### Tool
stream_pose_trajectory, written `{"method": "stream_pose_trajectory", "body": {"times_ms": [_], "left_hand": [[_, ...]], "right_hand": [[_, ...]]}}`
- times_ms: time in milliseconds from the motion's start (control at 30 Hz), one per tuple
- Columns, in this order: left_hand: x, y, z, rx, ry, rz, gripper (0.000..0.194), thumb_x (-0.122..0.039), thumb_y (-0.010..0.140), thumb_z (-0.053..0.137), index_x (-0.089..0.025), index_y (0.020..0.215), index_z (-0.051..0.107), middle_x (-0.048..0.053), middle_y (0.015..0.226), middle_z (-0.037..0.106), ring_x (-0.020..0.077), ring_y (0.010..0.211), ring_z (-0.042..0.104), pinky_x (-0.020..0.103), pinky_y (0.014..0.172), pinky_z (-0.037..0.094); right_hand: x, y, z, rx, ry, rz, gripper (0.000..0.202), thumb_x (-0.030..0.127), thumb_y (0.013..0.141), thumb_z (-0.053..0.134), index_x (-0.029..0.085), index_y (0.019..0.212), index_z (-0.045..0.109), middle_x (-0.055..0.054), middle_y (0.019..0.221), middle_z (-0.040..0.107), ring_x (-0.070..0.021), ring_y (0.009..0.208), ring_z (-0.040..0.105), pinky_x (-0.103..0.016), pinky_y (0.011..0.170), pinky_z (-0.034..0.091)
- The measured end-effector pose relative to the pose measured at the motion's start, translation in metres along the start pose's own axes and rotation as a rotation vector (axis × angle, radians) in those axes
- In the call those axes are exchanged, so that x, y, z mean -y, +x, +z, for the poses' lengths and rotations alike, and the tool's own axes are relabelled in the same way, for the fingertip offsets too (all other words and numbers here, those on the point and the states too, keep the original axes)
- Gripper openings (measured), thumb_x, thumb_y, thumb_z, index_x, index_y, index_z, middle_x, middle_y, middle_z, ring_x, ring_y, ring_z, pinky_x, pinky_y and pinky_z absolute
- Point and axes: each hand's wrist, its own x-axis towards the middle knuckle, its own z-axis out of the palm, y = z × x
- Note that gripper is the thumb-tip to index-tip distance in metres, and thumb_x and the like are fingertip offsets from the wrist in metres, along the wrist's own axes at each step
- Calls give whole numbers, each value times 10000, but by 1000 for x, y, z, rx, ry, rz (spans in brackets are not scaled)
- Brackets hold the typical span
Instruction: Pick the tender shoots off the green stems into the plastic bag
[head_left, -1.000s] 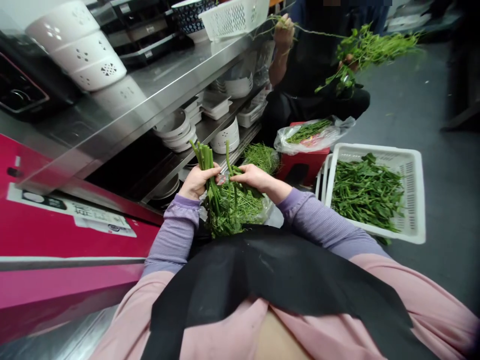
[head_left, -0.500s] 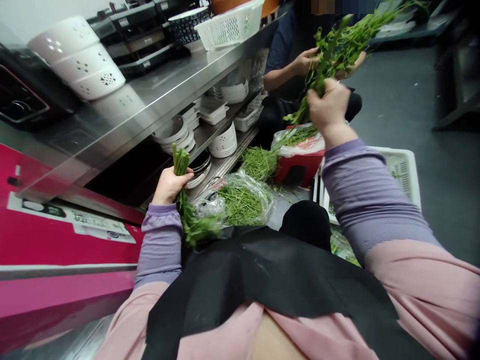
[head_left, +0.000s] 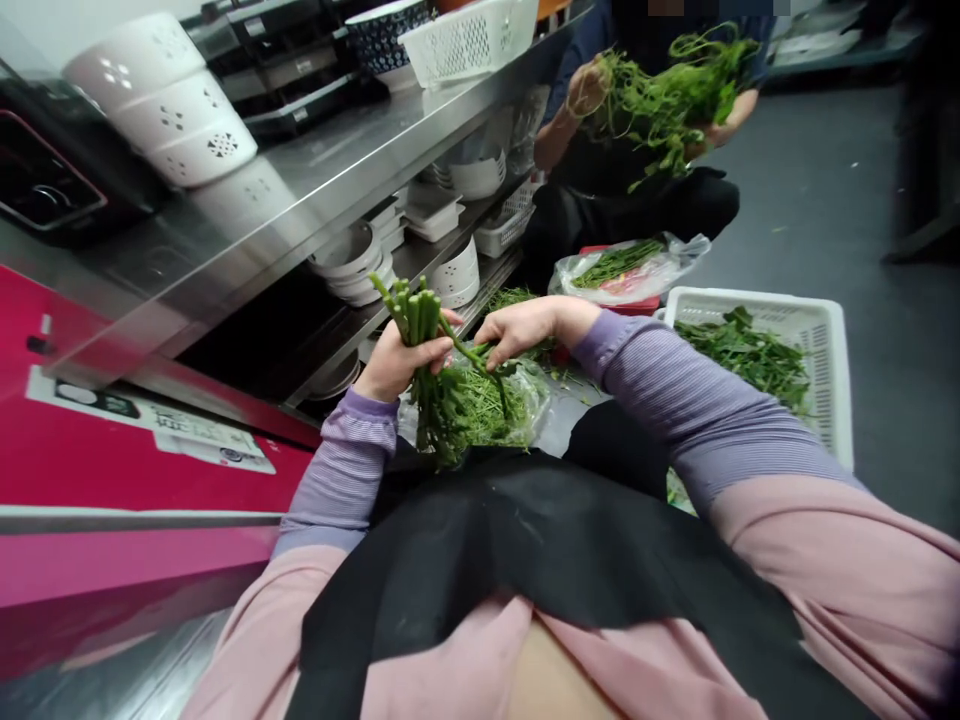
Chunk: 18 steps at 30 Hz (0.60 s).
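Left hand: the left hand [head_left: 397, 360] has its fingers and thumb wrapped tight around a bunch of green stems [head_left: 415, 318].
Right hand: the right hand [head_left: 519, 328] pinches one long stem [head_left: 471, 354] between fingers and thumb, just beside the bunch.
Bunch: up in the air, cut ends up, leafy ends hanging down by the left edge of the open plastic bag [head_left: 537, 388].
Bag: thin green bits [head_left: 495, 402] fill its middle.
White basket: dark leaves [head_left: 757, 355] lie toward the left edge of the white basket [head_left: 838, 350]; the sleeve hides its near left corner.
Red box: the red box [head_left: 628, 308] sits past the basket's far left corner, with a clear bag [head_left: 684, 264] of greens on top.
Other person: both hands hold curly greens [head_left: 675, 92].
Worktop: white pots [head_left: 176, 115] stand near the left end of the worktop [head_left: 352, 150].
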Motion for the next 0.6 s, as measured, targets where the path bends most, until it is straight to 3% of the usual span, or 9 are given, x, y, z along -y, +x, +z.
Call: {"method": "stream_pose_trajectory", "body": {"times_ms": [67,100,133,233,267,433,600], "left_hand": [[0,-4,-4,-38,15,33,306,-287,583,827,-129,800,679,3,511,512,125,427,498,249,430,383],[-1,-6,-7,-65,30,64,274,-290,602,814,-129,773,672,4,508,514,117,419,489,243,421,375],[-1,-7,-11,-93,43,97,248,-287,622,798,-129,763,667,5,512,522,109,413,480,236,412,366],[0,-6,-20,-176,53,171,196,-258,657,757,-129,764,655,-1,515,535,96,409,474,218,398,360],[0,-5,-22,-201,51,182,188,-249,658,750,-129,763,650,-6,512,534,94,411,476,213,399,365],[4,-5,-20,-269,49,194,158,-235,663,727,-138,753,641,-25,506,524,83,405,473,199,395,370],[4,-8,-19,-324,17,184,148,-219,648,723,-138,733,633,-28,500,515,82,412,472,198,392,379]], "right_hand": [[0,-1,10,175,-138,-22,213,223,514,802,156,696,713,64,529,574,-69,524,478,-181,524,351],[2,-4,14,199,-230,-31,228,242,527,797,157,724,719,56,556,591,-74,543,488,-185,542,357],[3,-8,18,126,-300,-53,233,261,555,786,153,751,723,45,589,608,-82,568,500,-191,564,363],[6,-27,34,-251,-459,-155,229,318,714,677,128,835,718,-1,690,646,-106,642,527,-213,625,370],[5,-34,41,-302,-516,-188,245,330,748,644,126,863,715,-13,713,654,-112,651,532,-219,629,366],[-8,-45,71,-226,-859,-211,222,313,786,582,167,910,694,-54,783,679,-146,670,558,-240,606,330],[-18,-35,78,-168,-747,-228,234,266,822,514,142,952,665,-56,780,676,-139,660,559,-235,618,340]]}}
